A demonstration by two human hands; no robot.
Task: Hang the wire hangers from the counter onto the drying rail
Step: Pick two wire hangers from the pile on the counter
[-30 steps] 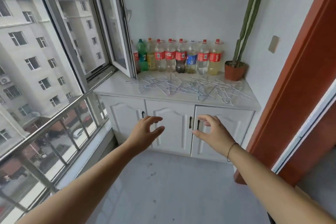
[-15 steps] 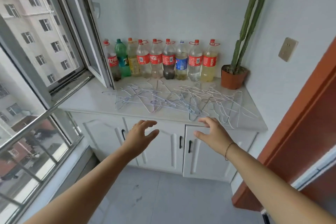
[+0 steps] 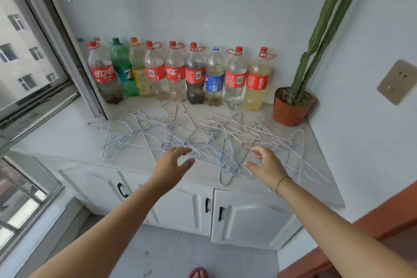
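Head view: the left hand and right hand reach over the wire hangers on the bench, each grip wide and holding nothing.

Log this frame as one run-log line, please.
stage: reach | left hand: open, over wire hangers | right hand: open, over hangers | counter: hangers tangled, none lifted | rail: not in view

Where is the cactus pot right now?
In the head view, the cactus pot stands at the counter's back right corner, right of the bottle row, behind the hangers.
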